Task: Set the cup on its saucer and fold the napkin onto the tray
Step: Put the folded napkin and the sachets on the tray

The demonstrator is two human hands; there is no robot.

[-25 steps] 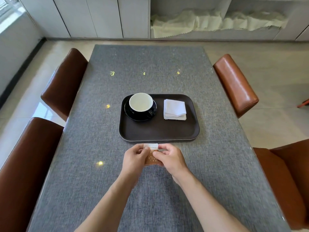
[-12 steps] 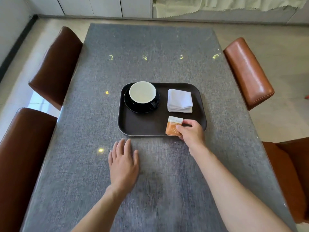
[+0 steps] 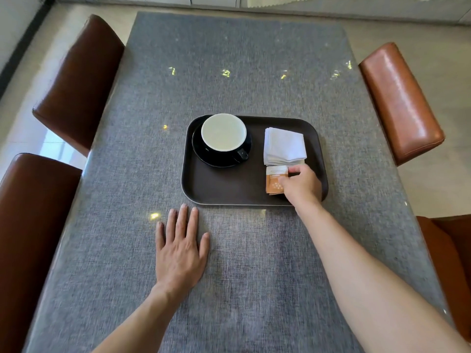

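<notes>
A dark brown tray (image 3: 224,189) lies on the grey table. On its left side a black cup (image 3: 223,133) with a white inside stands on a black saucer (image 3: 201,151), handle toward me. A folded white napkin (image 3: 284,146) rests on the tray's right side. Just in front of the napkin lies an orange and white packet (image 3: 274,180), flat on the tray, with my right hand (image 3: 302,186) pinching its right edge. My left hand (image 3: 179,247) lies flat on the table in front of the tray, fingers spread, holding nothing.
The grey table (image 3: 237,72) stretches far ahead. Brown leather chairs stand at the left (image 3: 79,80), near left (image 3: 30,225), right (image 3: 400,103) and near right (image 3: 448,256). Pale floor shows on both sides.
Both hands held the packet in front of the tray. My left hand then let go and went flat on the table, while my right hand carried the packet onto the tray by the napkin.
</notes>
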